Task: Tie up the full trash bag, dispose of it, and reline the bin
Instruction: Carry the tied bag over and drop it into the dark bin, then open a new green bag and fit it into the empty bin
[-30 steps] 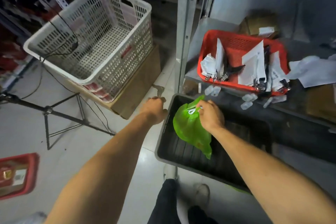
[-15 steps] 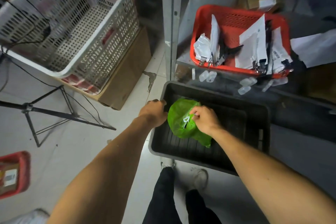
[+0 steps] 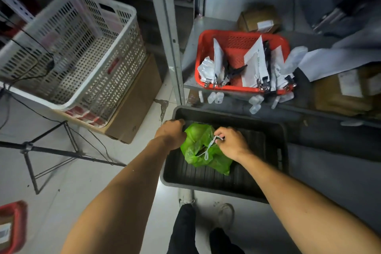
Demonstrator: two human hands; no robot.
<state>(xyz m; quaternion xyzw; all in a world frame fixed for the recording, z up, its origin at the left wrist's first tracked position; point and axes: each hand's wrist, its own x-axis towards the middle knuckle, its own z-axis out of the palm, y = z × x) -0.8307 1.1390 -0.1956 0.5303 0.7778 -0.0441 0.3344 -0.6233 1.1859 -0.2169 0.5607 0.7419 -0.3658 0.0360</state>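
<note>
A crumpled green trash bag (image 3: 201, 146) with a white drawstring lies inside a shallow black bin (image 3: 274, 163) on the floor. My right hand (image 3: 232, 143) pinches the white drawstring at the bag's right side. My left hand (image 3: 172, 134) is closed over the bin's near-left rim, touching the bag's left edge; its fingertips are hidden, so I cannot see whether they also hold the bag.
A grey metal shelf post (image 3: 167, 33) rises just behind the bin. On the shelf sits a red basket (image 3: 239, 37) of packets and clips. A white laundry basket (image 3: 70, 47) rests on a cardboard box (image 3: 134, 105) to the left. A black tripod (image 3: 51, 150) stands beside it.
The bag has sunk lower into the bin and its mouth has bunched up. My right hand has shifted right, drawing the string out. The left hand stays on the rim.
</note>
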